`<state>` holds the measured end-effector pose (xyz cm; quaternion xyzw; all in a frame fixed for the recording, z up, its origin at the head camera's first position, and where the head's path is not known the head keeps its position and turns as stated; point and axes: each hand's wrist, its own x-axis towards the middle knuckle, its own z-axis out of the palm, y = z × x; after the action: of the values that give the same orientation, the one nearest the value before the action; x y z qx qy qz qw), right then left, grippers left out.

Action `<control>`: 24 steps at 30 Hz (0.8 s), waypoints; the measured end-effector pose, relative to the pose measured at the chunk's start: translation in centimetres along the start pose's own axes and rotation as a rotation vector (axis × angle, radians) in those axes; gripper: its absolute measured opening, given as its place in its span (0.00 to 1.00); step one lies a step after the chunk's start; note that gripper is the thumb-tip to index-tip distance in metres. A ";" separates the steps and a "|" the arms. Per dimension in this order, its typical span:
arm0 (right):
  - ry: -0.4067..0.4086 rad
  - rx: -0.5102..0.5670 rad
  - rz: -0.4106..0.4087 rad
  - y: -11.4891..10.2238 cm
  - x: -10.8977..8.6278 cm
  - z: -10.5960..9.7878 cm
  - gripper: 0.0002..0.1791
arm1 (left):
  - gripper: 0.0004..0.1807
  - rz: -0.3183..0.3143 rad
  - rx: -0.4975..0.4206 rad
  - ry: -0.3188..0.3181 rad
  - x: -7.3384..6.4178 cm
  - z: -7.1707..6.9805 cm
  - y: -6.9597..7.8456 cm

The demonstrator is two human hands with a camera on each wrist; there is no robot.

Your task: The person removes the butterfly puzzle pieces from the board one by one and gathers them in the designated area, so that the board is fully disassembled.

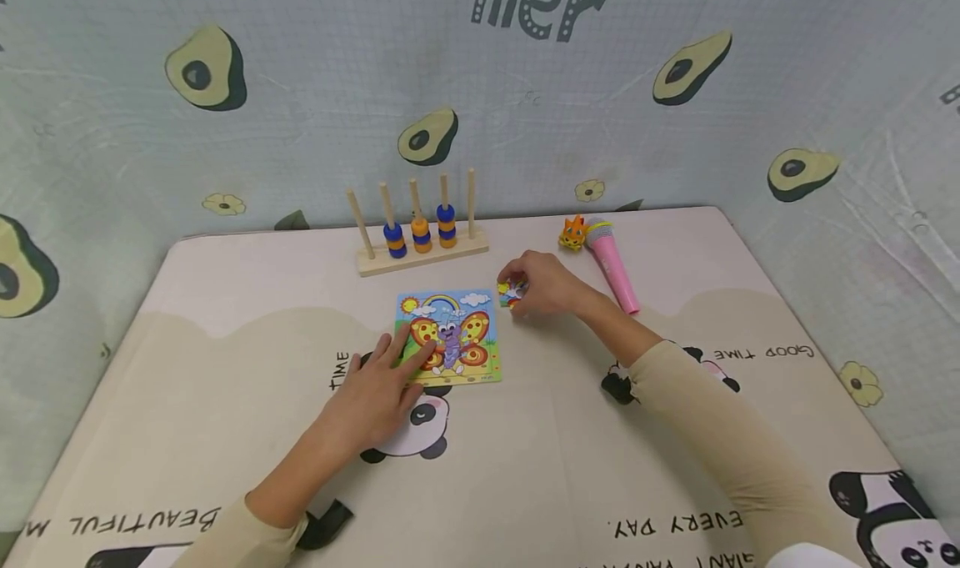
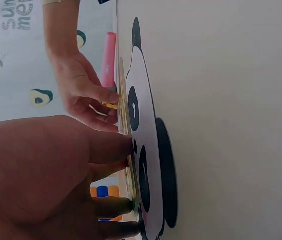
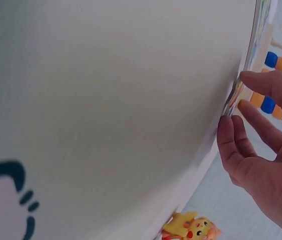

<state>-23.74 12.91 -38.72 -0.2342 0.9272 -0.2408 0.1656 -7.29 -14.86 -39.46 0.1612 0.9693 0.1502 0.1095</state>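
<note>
A square butterfly picture board [image 1: 453, 334] lies flat on the table. My left hand [image 1: 375, 394] rests on its left side, fingers spread and fairly straight over the picture. Just right of the board's upper corner, my right hand [image 1: 549, 284] pinches a small, flat, colourful picture piece [image 1: 513, 291] low over the tabletop. In the right wrist view, thumb and fingertips sit at opposite edges of that piece [image 3: 235, 96]; my fingers cover part of its picture in the head view.
Behind the board stands a wooden peg rack [image 1: 423, 257] with blue and orange beads. A pink toy microphone [image 1: 615, 268] and a small orange-yellow animal figure [image 1: 573, 233] lie at the back right. The table [image 1: 247, 384] meets an avocado-print cloth [image 1: 315, 159] at its far edge.
</note>
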 end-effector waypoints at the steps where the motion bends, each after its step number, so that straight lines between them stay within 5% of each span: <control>1: -0.002 0.001 -0.004 0.0 0.0 0.0 0.29 | 0.33 -0.004 0.001 0.000 0.0 0.0 0.0; 24: -0.010 0.009 -0.004 0.1 0.1 0.2 0.27 | 0.33 -0.036 0.021 -0.016 0.2 0.2 0.1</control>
<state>-23.76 12.84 -39.01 -0.2367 0.9248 -0.2442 0.1707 -7.44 -14.64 -39.60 0.1458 0.9727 0.1366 0.1182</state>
